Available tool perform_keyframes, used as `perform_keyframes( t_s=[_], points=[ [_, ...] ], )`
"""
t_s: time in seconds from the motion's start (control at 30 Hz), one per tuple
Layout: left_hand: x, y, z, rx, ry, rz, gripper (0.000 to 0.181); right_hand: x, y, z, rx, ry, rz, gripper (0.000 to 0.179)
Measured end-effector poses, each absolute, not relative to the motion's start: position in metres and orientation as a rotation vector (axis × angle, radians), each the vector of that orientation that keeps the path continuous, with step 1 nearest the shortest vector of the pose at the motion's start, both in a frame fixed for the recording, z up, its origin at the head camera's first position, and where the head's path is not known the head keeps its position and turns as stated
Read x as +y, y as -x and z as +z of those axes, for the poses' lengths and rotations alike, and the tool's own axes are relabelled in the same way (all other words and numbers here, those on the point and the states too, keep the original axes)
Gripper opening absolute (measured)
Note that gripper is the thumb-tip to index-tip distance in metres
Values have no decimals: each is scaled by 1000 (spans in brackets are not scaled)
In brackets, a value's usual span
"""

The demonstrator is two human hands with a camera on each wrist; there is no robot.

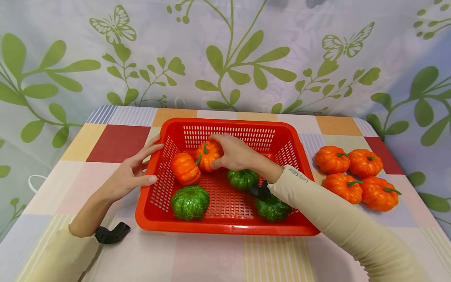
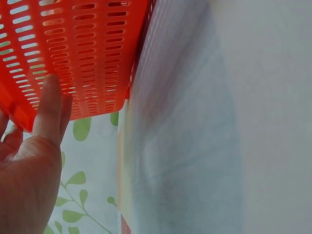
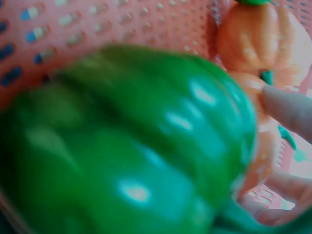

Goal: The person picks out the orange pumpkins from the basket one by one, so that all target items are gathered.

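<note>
My right hand (image 1: 234, 152) curls round upright orange pumpkin (image 1: 207, 157), thumb on near side, fingers behind. Pumpkin sits inside red basket (image 1: 225, 228), toward back left. Second orange pumpkin (image 1: 184, 170) lies tilted just left of it. My left hand (image 1: 125, 178) spread at basket's left rim, thumb along outer wall. Green pumpkin (image 1: 190, 202) in near left corner, another (image 1: 243, 179) near basket's middle, third (image 1: 273, 208) near right, partly behind my sleeve (image 1: 317, 199). Four orange pumpkins (image 1: 332, 159) grouped on patchwork tablecloth (image 1: 208, 256), right of basket.
</note>
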State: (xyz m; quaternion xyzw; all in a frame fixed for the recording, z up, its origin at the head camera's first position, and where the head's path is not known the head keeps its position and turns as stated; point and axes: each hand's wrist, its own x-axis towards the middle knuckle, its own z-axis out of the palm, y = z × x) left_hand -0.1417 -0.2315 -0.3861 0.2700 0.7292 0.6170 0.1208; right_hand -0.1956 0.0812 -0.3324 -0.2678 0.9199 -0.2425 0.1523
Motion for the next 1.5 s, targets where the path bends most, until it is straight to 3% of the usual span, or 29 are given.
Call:
perform_keyframes(
  t_s=[0.43,0.93,1.5],
  points=[
    [-232,139,-385,2103,-765,1818,73,103,182,-310,2665,705,-753,73],
    [-228,141,-386,2061,-759,1840,74,150,144,-285,2618,766,-996,70],
    [-229,139,-385,2079,-746,1846,72,177,112,-259,2583,647,-1177,75]
  ],
)
